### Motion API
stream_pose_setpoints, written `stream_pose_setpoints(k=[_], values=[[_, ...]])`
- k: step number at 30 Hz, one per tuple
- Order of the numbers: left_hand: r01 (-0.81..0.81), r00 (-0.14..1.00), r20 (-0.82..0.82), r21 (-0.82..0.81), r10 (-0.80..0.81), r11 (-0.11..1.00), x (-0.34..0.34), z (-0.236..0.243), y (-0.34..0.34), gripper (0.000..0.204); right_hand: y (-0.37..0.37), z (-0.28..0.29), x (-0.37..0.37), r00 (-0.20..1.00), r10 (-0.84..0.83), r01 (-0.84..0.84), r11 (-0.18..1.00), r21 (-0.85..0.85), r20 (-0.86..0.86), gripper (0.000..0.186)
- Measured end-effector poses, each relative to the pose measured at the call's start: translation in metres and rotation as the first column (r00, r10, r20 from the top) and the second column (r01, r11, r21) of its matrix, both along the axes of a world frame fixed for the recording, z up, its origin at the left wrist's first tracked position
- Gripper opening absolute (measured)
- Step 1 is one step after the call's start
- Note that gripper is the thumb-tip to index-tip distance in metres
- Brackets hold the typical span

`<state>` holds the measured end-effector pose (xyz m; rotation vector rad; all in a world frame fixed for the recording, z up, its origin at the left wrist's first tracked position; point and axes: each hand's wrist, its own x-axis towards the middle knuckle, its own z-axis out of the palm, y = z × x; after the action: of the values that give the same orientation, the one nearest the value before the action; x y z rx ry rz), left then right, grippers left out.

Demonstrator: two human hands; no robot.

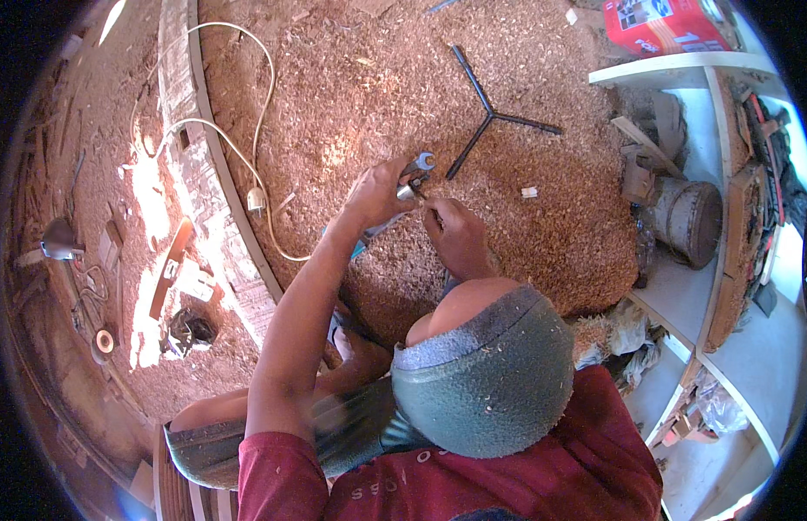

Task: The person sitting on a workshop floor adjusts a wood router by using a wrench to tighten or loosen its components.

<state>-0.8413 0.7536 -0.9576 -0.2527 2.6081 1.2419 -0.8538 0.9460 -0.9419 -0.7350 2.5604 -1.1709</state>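
Note:
My left hand [373, 195] is closed around an open-ended wrench [421, 162], whose silver jaw sticks out past the fingers. Just below that jaw, a short silver metal cylinder [407, 192] shows between my hands. Part of a teal tool body [362, 247] is visible under my left wrist, the rest covered by the hand and arm. My right hand [460, 234] is closed, with thumb and finger pinched at a small, thin brownish piece [421, 198] by the cylinder's end. What that piece is, I cannot make out.
Wood shavings [377, 95] cover the floor. A black Y-shaped bar [490, 115] lies ahead. A pale cable with a plug [256, 200] loops beside a long beam [221, 187] at left. White shelving [681, 62] at right bears a red box [664, 26] and a rusty cylinder [688, 221].

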Motion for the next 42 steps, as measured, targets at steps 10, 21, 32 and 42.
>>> stream_pose_setpoints(k=[10, 21, 32, 42], values=[[0.049, 0.998, 0.028, -0.042, -0.048, 0.998, 0.001, -0.005, 0.000, 0.057, 0.017, -0.048, 0.012, 0.985, 0.013, 0.013, 0.989, 0.146, -0.171, 0.016], [0.001, 1.000, 0.018, -0.043, -0.001, 0.999, -0.001, 0.014, 0.001, 0.039, 0.011, -0.041, 0.004, 0.999, 0.021, -0.016, 0.992, 0.125, -0.032, 0.021], [0.221, 0.883, -0.387, -0.159, -0.267, 0.962, -0.029, 0.042, 0.009, 0.036, -0.009, 0.058, -0.076, 0.954, 0.275, -0.234, 0.932, 0.276, -0.120, 0.038], [-0.084, 0.987, 0.104, -0.306, 0.120, 0.948, 0.007, 0.025, 0.013, 0.058, 0.022, 0.068, -0.080, 0.962, 0.104, -0.206, 0.885, 0.418, 0.254, 0.025]])
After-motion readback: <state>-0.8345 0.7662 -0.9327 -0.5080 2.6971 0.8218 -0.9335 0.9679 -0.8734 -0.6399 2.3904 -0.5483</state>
